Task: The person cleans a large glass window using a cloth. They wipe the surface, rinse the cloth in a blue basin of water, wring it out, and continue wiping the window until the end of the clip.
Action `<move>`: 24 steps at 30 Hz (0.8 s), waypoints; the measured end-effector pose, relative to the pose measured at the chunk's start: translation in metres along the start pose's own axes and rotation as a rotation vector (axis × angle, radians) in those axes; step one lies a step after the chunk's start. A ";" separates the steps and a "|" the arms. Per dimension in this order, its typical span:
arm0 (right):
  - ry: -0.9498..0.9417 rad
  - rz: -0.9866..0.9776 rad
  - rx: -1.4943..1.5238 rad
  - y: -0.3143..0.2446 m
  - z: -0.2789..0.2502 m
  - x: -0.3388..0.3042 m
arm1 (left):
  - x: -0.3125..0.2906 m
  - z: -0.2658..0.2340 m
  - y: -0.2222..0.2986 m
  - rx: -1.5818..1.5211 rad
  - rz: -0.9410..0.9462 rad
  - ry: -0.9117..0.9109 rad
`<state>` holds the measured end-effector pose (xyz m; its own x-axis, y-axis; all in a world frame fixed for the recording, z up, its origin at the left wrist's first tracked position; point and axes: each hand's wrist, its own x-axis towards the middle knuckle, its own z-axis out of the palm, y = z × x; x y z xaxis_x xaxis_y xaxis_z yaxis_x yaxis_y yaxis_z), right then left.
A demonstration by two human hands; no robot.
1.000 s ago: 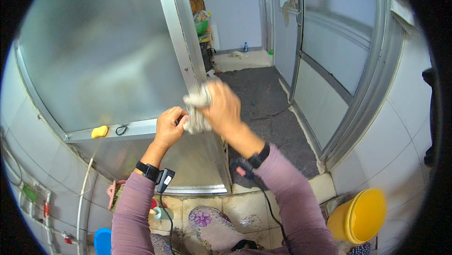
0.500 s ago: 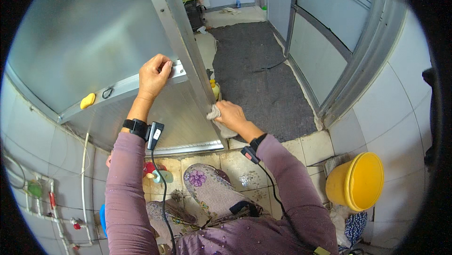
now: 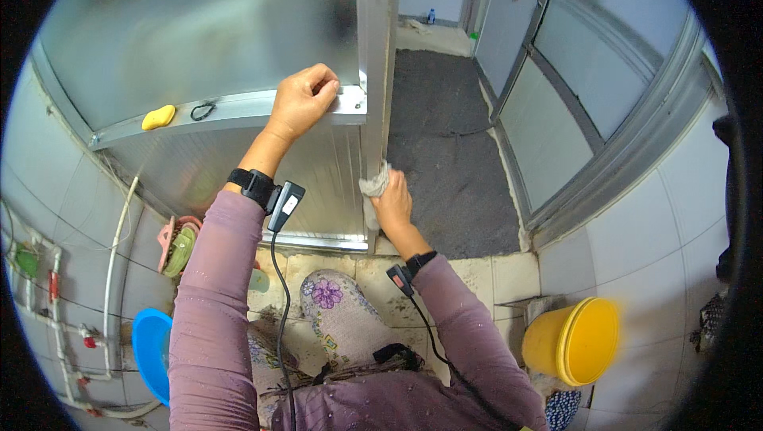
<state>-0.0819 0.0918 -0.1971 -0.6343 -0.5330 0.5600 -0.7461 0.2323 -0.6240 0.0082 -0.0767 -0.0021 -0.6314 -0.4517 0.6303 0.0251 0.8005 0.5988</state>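
My left hand (image 3: 306, 97) is closed in a loose fist on the silver metal ledge (image 3: 258, 111) of a frosted partition, with nothing showing between the fingers. A grey-white cloth (image 3: 373, 184) is gripped in my right hand (image 3: 393, 202), pressed against the partition's upright metal post (image 3: 375, 73) at its lower part. Along the ledge, left of my fist, lie a yellow bar of soap (image 3: 159, 118) and a small black loop (image 3: 203, 111). Both wrists wear black straps with small cabled devices.
Beyond the post a dark grey mat (image 3: 449, 137) covers the floor beside a metal-framed door (image 3: 548, 105). A yellow bucket (image 3: 548, 341) stands at right. At left are a blue basin (image 3: 149, 355), pink and green slippers (image 3: 183, 246) and white pipes (image 3: 119, 264).
The view has shifted, so the partition sits further right. My right hand with the cloth stays low on the post; its wrist is now more upright. My left fist remains on the ledge.
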 end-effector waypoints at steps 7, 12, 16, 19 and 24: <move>0.332 -0.376 -0.011 -0.061 -0.057 0.030 | 0.002 -0.002 0.002 -0.318 -0.129 -0.017; 0.462 -0.513 -0.215 -0.108 -0.047 0.068 | 0.003 -0.002 0.001 -0.388 -0.171 -0.020; 0.344 -0.719 -0.193 -0.140 -0.009 0.076 | 0.005 -0.006 -0.003 -0.426 -0.089 0.055; 0.257 -0.750 -0.258 -0.150 -0.007 0.086 | 0.003 -0.015 -0.002 -0.597 -0.146 0.176; 0.282 -0.776 -0.316 -0.141 -0.039 0.092 | -0.040 -0.035 0.008 -0.449 -0.023 0.413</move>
<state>-0.0430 0.0418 -0.0357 0.0793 -0.4226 0.9029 -0.9817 0.1243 0.1444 0.0603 -0.0663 -0.0052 -0.2849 -0.6542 0.7006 0.3958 0.5854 0.7076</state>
